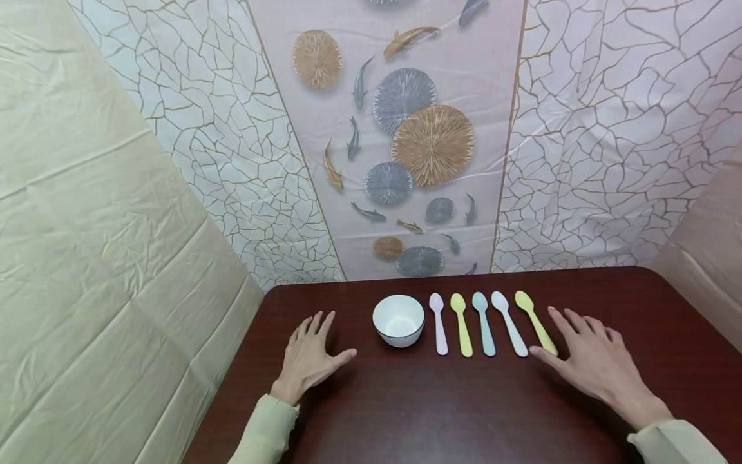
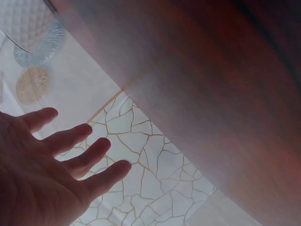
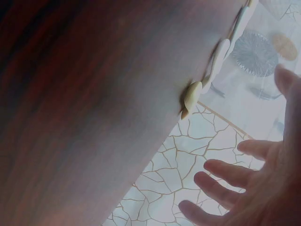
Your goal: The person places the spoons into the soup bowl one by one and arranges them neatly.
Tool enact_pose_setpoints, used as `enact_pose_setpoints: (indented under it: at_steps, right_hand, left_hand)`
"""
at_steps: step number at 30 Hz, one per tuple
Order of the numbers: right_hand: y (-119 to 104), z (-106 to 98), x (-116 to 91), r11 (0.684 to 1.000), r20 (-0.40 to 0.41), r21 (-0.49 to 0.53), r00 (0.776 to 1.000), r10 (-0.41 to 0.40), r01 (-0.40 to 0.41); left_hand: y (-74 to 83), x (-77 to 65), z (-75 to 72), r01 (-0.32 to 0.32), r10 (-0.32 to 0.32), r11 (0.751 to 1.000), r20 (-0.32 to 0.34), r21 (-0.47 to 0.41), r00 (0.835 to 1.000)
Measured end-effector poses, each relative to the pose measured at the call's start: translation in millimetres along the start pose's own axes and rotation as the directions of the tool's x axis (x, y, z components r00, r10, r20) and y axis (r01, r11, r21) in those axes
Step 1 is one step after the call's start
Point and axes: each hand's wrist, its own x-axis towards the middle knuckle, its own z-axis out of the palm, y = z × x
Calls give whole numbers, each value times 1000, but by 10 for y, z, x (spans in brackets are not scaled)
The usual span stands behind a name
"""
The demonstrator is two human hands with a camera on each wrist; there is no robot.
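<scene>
Left hand: spread, apart from the white bowl
Right hand: spread, near the rightmost yellow spoon, contact unclear
Five spoons: lined up beside the bowl on the tabletop

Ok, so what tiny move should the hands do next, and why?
I'd probably have the right hand pinch the yellow spoon at the right end of the row. It's the nearest spoon to that hand, which is open and holds nothing, and in the head view the handle's end shows between thumb and fingers.
</scene>
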Motion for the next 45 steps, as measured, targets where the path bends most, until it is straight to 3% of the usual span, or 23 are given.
enact_pose_setpoints:
  at_steps: [7,16,25,32,35,39,45]
  right_hand:
    - [-8,-17,26,996,-22,90,999,24,-22]
    - [9,6,51,985,-31,174,999,13,-7]
    - [37,25,107,980,-3,195,999,32,-31]
    - [45,41,159,979,26,202,999,37,-42]
    - [50,44,181,977,43,206,998,43,-51]
    - [57,38,214,972,78,218,995,69,-85]
    - [84,52,245,967,137,228,987,80,-110]
  left_hand:
    - [52,36,6,50,-53,994,-26,-101,998]
    - [91,74,20,118,-134,956,-41,-270,990]
    - [78,171,-6,43,-74,900,-55,-433,996]
    - [181,277,-30,40,-38,785,17,-618,999]
    - [253,322,-28,39,-5,755,53,-654,999]
    - [365,405,-12,24,37,750,78,-661,996]
    - [539,506,59,8,85,761,112,-649,990]
